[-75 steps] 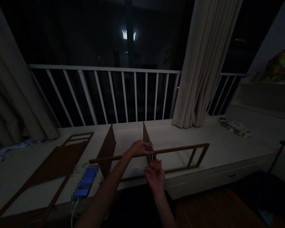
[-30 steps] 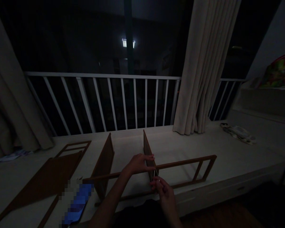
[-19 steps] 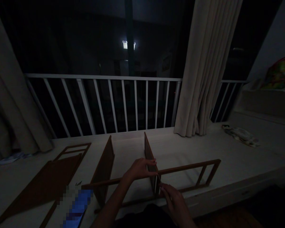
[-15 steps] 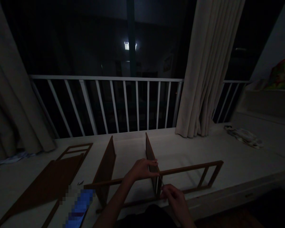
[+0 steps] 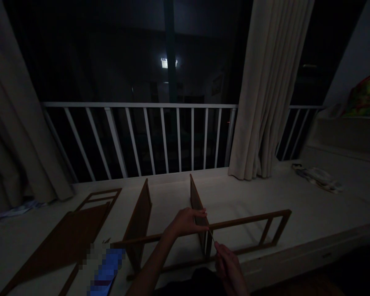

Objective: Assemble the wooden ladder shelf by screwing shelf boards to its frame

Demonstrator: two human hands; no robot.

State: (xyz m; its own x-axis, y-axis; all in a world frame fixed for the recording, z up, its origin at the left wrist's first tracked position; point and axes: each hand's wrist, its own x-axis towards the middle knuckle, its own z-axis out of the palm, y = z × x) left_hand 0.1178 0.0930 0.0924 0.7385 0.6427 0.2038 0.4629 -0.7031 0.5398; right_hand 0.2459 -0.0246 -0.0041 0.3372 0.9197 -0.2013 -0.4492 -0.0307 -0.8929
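Here we are, both hands in on the same spot! My right hand (image 5: pixel 230 263) is closed around a thin metal rod (image 5: pixel 213 237), a tool of some sort, too dim to name, and its tip points up and left to where the long rail (image 5: pixel 249 219) meets the upright panel (image 5: pixel 196 199). I have it low and at a slant, which looks like the angle that brings the tip in from the near side. Over on the other flank, my left hand (image 5: pixel 185 222) spans the panel's edge, thumb by the rod's tip, the other fingers a little farther up; whether it's pinching hard I can't tell. My guess is that it's there to stop that corner shifting.

The wooden frame (image 5: pixel 282 228) lies on its side on the pale window ledge (image 5: pixel 228 193), that panel and a second panel (image 5: pixel 138 222) standing on edge across its rails, so the meeting point sits raised and within reach, a sensible way to lay it, I'd say. Off to the left, a separate wooden piece (image 5: pixel 64 238) lies flat, apart from the frame, and a blurred blue object (image 5: pixel 107 269) rests by the frame's left end, near enough to glance at. Behind it all, the white railing (image 5: pixel 142 105) and a dark window (image 5: pixel 203 49), and precious little light on the work
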